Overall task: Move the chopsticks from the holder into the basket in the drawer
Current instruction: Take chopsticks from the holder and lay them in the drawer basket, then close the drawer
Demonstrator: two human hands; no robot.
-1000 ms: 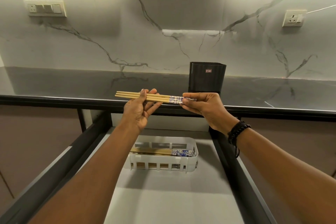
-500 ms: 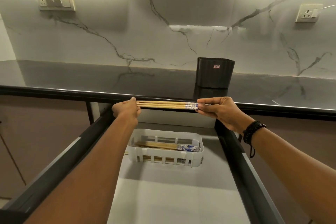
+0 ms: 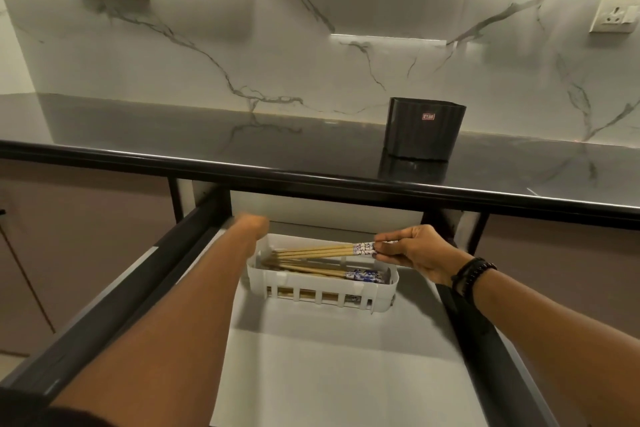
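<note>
Bare forearms; black beaded bracelet (image 3: 471, 273) on right wrist; sleeves unseen

- A person's right hand (image 3: 408, 251) pinches the blue-patterned ends of the chopsticks (image 3: 315, 251), whose plain tips dip into the white basket (image 3: 311, 284) in the open drawer (image 3: 346, 374).
- In the basket lie other chopsticks (image 3: 311, 270).
- The left hand (image 3: 254, 224), blurred, is at the basket's left end.
- The black holder (image 3: 426, 128) stands on the dark countertop (image 3: 207, 135).
</note>
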